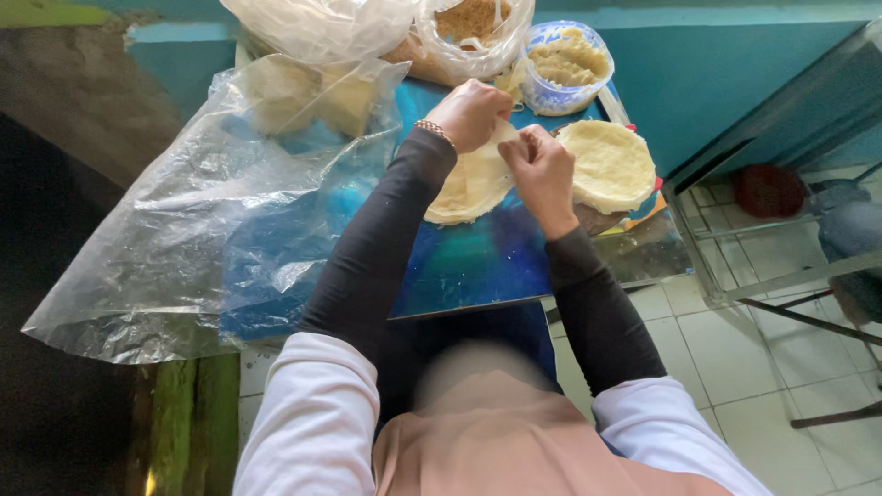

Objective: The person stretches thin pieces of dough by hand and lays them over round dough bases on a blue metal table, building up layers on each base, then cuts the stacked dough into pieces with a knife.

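Note:
A thin, pale round wrapper sheet (470, 188) lies on the blue table (478, 262). My left hand (470, 112) presses on its far edge, with a bracelet on the wrist. My right hand (542, 170) pinches the sheet's right edge, fingers closed on it. Just right of my right hand sits a stack of similar round sheets (608, 165) on a plate.
A blue-and-white bowl (568, 64) of pale filling stands at the table's far side. Beside it sits a clear bag of brown crumbs (469, 32). A big crumpled plastic bag (211, 211) covers the table's left part. A glass cabinet (790, 184) stands on the right over tiled floor.

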`<move>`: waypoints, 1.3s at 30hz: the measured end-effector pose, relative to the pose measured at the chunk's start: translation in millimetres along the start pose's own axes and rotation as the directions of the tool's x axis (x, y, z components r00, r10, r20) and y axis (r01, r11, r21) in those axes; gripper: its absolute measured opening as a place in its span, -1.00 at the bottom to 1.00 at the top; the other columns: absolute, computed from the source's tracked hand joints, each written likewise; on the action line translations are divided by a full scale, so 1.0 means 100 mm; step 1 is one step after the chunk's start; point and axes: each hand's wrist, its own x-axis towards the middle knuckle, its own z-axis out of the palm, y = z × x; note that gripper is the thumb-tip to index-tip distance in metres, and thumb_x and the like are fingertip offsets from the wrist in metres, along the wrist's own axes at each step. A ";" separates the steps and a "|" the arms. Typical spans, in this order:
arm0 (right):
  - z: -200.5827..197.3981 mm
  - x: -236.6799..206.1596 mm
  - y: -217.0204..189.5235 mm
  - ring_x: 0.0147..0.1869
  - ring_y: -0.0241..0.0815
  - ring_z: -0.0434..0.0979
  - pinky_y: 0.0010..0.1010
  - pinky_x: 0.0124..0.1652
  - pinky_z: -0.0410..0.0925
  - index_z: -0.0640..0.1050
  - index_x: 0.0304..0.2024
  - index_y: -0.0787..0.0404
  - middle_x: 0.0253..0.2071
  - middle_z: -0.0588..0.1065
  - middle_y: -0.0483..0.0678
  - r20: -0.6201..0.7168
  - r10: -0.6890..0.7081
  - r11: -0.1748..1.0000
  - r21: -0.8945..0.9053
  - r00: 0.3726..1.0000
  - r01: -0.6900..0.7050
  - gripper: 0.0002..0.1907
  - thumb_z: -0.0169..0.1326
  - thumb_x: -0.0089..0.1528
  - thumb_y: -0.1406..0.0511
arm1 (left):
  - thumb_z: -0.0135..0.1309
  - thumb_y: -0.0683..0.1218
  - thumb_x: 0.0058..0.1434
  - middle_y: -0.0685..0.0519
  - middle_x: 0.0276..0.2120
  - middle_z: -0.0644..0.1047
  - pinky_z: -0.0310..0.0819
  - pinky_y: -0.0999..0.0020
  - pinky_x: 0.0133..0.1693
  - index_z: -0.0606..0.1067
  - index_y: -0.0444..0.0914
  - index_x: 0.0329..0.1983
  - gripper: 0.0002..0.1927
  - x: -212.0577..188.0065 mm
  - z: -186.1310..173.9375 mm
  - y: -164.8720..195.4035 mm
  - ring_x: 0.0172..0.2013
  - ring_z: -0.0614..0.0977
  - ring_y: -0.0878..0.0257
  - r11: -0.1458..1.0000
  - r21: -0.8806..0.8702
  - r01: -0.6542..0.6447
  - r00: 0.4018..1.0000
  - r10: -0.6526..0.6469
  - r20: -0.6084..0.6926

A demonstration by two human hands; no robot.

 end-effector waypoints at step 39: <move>-2.09 0.04 0.14 -0.22 -0.44 0.56 -0.58 -0.08 0.44 0.58 -0.08 0.29 -0.26 0.58 -0.18 0.133 -0.090 0.920 0.391 0.987 0.031 -0.72 0.25 0.44 0.18 | 0.17 -0.16 0.24 0.08 -0.40 0.60 0.61 0.37 -0.29 0.52 -0.27 -0.19 -0.88 0.58 0.14 1.12 -0.35 0.67 0.29 0.769 -0.632 -0.092 0.994 0.035 -0.102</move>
